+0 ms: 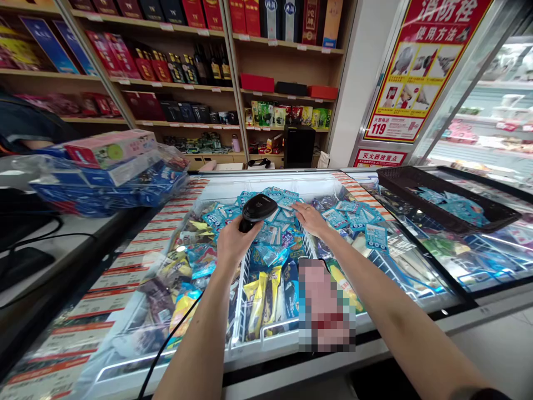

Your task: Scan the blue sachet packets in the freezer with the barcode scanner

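A black barcode scanner [259,209] is gripped in my left hand [233,241], its head facing away over the freezer's glass top. From its handle side, a black cable [175,333] trails down towards me. My right hand [308,218] is bent over a spread of blue printed packets [270,233], with its fingertips closed at the edge of a blue packet [286,213]. More blue packets [353,216] lie to the right of that hand, one of them [376,237] apart from the pile. Part of the right fingertips is too small to make out.
Below the freezer glass, wire baskets [239,300] hold wrapped ice creams [264,294]. A pixelated phone-shaped object [322,300] lies near the front edge. A dark tray [420,191] with blue packets stands right; bagged boxes [110,172] stand left, beside a person's dark sleeve [29,119].
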Available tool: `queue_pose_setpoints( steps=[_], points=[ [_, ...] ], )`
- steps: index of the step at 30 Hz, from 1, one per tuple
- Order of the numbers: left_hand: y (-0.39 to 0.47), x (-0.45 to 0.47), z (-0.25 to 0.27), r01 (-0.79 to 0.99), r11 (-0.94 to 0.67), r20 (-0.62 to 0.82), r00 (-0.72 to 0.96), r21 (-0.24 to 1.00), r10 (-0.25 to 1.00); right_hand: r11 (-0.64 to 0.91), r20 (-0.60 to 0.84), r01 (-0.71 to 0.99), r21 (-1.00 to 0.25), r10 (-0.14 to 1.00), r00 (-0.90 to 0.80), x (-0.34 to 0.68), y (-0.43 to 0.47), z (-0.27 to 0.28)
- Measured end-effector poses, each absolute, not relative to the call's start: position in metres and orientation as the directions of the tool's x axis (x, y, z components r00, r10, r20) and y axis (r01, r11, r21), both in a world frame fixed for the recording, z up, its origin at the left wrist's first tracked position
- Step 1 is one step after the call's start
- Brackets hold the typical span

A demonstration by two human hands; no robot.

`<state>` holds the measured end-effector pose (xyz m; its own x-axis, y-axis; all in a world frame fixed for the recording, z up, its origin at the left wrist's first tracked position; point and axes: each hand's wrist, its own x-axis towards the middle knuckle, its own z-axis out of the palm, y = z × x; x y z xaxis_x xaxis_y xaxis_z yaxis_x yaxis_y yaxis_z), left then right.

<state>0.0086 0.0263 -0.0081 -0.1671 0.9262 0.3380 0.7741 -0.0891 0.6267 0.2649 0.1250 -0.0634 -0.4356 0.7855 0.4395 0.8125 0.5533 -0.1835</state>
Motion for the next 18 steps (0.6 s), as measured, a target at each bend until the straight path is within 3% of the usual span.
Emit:
queue_pose_setpoints(
  steps=[5,12,18],
  points=[
    [0.025,0.010,-0.007,0.775,-0.091,0.346,-0.171,0.626,0.922,0.529,0.459,0.845,-0.073,0.771,-0.443,0.262,0.093,-0.053],
    [0.025,0.012,-0.010,0.822,-0.105,0.359,-0.126,0.559,0.925,0.580,0.491,0.805,-0.127,0.742,-0.457,0.257,0.099,-0.041],
    [0.022,0.013,-0.006,0.829,-0.106,0.350,-0.114,0.550,0.930,0.599,0.216,0.769,-0.222,0.799,-0.561,0.257,0.124,-0.018]
  ],
)
